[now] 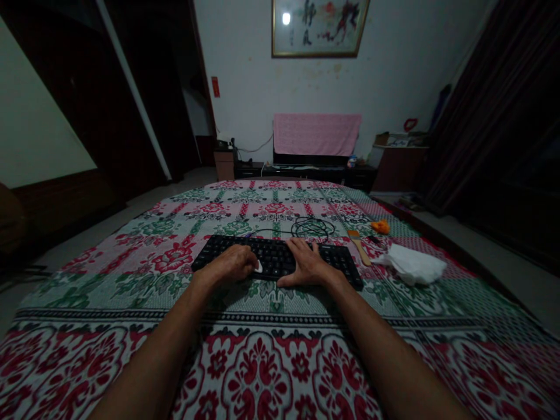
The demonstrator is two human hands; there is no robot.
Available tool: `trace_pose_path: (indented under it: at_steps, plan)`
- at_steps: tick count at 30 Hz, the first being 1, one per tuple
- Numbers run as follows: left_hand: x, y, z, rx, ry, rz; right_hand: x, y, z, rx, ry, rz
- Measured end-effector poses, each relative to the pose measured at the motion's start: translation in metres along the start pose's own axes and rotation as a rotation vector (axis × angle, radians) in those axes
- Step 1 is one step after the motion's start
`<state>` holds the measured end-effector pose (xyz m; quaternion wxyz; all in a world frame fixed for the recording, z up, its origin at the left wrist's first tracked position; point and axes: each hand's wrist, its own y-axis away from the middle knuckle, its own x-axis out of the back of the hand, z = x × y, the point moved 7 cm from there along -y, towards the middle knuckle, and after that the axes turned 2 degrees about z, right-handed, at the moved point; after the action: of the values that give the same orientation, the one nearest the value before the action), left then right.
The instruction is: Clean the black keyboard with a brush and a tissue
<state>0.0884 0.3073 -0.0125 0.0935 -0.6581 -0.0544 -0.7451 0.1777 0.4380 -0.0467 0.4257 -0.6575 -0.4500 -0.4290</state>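
Note:
A black keyboard (280, 256) lies on a floral bedspread (175, 256) in front of me. My left hand (231, 263) rests on the keyboard's left half with fingers curled around a small white thing (258, 267), perhaps a wipe or cloth. My right hand (306, 262) lies flat on the keys right of centre, fingers stretched out, holding nothing. The keyboard's black cable (311, 227) is coiled just behind it.
Right of the keyboard lie a wooden-handled brush (359, 245), a small orange object (380, 226) and a crumpled white cloth (413, 263). Beyond the bed stand a low cabinet with a pink-covered screen (317, 135) and dark wardrobes at the left.

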Motion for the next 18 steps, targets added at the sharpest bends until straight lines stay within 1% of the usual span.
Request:
trace_pose_path:
  at_steps: [2,5,8,10,13,14,16,18]
  plan:
    - [0.002,0.001,0.0,0.013,0.021,0.018,0.0,0.0,0.0,0.0,0.002,0.001]
    - [0.0,-0.002,0.009,-0.034,0.056,0.048,0.0,0.0,0.0,-0.001,0.006,-0.009]
    - [-0.004,-0.003,0.013,-0.077,0.071,0.022,0.0,0.001,0.0,-0.003,0.013,-0.015]
    - [-0.005,-0.002,0.005,-0.059,0.086,-0.026,0.0,0.001,0.0,-0.003,0.015,-0.009]
    - [-0.004,0.004,-0.016,0.051,0.094,-0.109,0.001,0.001,-0.001,0.001,0.009,-0.003]
    - [-0.004,0.005,-0.021,0.082,0.097,-0.12,0.002,0.001,-0.001,0.002,0.006,-0.005]
    - [-0.002,0.006,-0.023,0.091,0.112,-0.094,0.002,0.001,-0.002,0.0,0.0,-0.009]
    - [-0.001,0.004,-0.017,0.047,0.123,-0.058,0.002,0.001,-0.002,0.0,-0.003,-0.011]
